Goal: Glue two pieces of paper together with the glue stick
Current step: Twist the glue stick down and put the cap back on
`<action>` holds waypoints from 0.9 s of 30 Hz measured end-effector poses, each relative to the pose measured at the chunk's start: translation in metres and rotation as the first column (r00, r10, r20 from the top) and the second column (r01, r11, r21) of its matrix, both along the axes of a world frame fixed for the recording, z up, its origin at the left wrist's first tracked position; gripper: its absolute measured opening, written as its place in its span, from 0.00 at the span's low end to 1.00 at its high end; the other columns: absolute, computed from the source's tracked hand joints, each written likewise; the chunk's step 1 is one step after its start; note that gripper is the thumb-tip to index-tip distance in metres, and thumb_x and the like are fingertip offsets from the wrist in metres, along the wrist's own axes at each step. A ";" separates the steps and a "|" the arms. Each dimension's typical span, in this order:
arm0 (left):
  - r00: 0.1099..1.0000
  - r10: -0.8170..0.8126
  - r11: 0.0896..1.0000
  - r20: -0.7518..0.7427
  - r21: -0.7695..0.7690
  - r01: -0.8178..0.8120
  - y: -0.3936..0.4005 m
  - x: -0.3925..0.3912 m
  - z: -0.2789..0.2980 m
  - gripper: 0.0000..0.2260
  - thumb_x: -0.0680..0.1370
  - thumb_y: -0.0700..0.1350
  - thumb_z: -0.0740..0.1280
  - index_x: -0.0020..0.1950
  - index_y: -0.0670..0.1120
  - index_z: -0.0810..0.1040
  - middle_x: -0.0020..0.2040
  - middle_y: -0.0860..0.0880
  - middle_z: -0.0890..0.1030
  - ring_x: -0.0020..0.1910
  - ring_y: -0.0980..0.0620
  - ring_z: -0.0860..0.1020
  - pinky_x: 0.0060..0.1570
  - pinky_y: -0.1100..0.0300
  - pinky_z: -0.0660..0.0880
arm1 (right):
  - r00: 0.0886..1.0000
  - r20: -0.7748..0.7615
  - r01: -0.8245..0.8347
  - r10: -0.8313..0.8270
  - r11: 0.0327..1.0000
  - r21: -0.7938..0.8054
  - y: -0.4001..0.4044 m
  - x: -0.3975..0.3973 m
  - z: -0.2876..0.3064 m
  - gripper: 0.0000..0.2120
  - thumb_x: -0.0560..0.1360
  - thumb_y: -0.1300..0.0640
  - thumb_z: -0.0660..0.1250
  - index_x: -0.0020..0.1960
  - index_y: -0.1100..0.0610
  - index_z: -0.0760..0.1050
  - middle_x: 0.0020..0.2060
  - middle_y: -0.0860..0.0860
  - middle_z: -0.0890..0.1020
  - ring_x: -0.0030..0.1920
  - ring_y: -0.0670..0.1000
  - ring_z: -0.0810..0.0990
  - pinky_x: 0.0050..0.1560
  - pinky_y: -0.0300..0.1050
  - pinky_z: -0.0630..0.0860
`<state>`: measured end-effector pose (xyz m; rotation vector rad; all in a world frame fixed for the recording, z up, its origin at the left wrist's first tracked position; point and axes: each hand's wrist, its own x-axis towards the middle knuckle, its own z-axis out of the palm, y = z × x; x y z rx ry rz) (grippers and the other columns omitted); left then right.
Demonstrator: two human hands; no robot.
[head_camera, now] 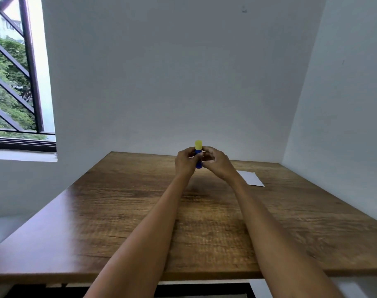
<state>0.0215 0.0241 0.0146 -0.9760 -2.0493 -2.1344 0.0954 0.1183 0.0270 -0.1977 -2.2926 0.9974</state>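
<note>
Both hands meet at the far middle of the table [119, 211], arms stretched out from the near edge. Between them stands the glue stick [198, 155], upright, held clear above the wood. The left hand [186, 161] grips it from the left, fingers curled around the blue body; the right hand [215, 163] closes on it from the right, fingers wrapped at about the same height. Whether the right fingers pinch the cap or the body cannot be told.

The stick has a dark blue barrel and a yellow cap, which is on and rises above both hands. The bottom of the barrel shows just below the fingers.

Just right of the right wrist a white paper [253, 179] lies flat on the table, partly hidden by that wrist. Only one sheet can be made out.

The table is brown wood with a strong grain, set into a corner of plain pale walls. At the left, a window [15, 72] with dark diagonal bars looks onto green trees.
</note>
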 end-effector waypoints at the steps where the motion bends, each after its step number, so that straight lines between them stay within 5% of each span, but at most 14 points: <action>1: 1.000 -0.019 1.000 0.019 0.011 0.019 0.001 0.000 -0.001 0.13 0.76 0.42 0.68 0.59 0.41 0.79 0.55 0.42 0.82 0.53 0.46 0.80 0.58 0.48 0.77 | 1.000 -0.004 0.025 -0.025 0.999 0.033 -0.001 -0.001 0.000 0.22 0.72 0.63 0.67 0.66 0.55 0.72 0.55 0.53 0.82 0.51 0.46 0.80 0.46 0.26 0.73; 5: 0.978 -0.208 0.978 0.017 -0.022 0.208 0.002 0.005 -0.001 0.11 0.80 0.45 0.60 0.57 0.42 0.79 0.48 0.46 0.82 0.45 0.50 0.80 0.55 0.51 0.77 | 0.980 -0.072 0.191 -0.185 0.978 0.086 0.004 -0.001 -0.002 0.14 0.72 0.59 0.69 0.57 0.57 0.76 0.47 0.54 0.84 0.47 0.49 0.82 0.36 0.24 0.71; 9: 0.932 -0.352 0.926 0.092 -0.109 0.360 0.008 0.019 -0.003 0.18 0.82 0.52 0.51 0.62 0.44 0.74 0.57 0.46 0.77 0.55 0.54 0.75 0.57 0.59 0.66 | 0.933 -0.070 0.357 -0.353 0.931 0.075 0.018 0.002 -0.009 0.14 0.73 0.59 0.70 0.57 0.62 0.75 0.53 0.57 0.83 0.52 0.55 0.81 0.47 0.39 0.71; 12: 0.924 -0.367 0.909 0.111 -0.171 0.381 0.011 0.020 -0.006 0.25 0.82 0.55 0.49 0.71 0.40 0.66 0.70 0.41 0.69 0.68 0.46 0.69 0.61 0.59 0.64 | 0.925 -0.004 0.379 -0.380 0.923 0.061 0.024 0.001 -0.016 0.16 0.73 0.60 0.69 0.59 0.64 0.74 0.56 0.59 0.81 0.55 0.58 0.80 0.50 0.42 0.71; 20: 0.932 -0.343 0.913 0.118 -0.191 0.361 0.011 0.013 -0.010 0.26 0.82 0.55 0.47 0.71 0.39 0.65 0.71 0.39 0.68 0.69 0.43 0.68 0.60 0.59 0.65 | 0.929 0.115 0.352 -0.352 0.936 0.019 0.022 -0.003 -0.022 0.18 0.73 0.60 0.70 0.61 0.63 0.72 0.58 0.61 0.79 0.57 0.59 0.78 0.57 0.52 0.76; 27: 0.951 -0.283 0.918 0.123 -0.251 0.306 0.014 0.009 -0.012 0.26 0.82 0.57 0.48 0.72 0.41 0.64 0.70 0.40 0.69 0.67 0.42 0.69 0.60 0.56 0.66 | 0.932 0.186 0.321 -0.311 0.947 -0.027 0.019 0.001 -0.019 0.25 0.72 0.57 0.72 0.65 0.61 0.67 0.61 0.60 0.78 0.60 0.58 0.77 0.58 0.48 0.73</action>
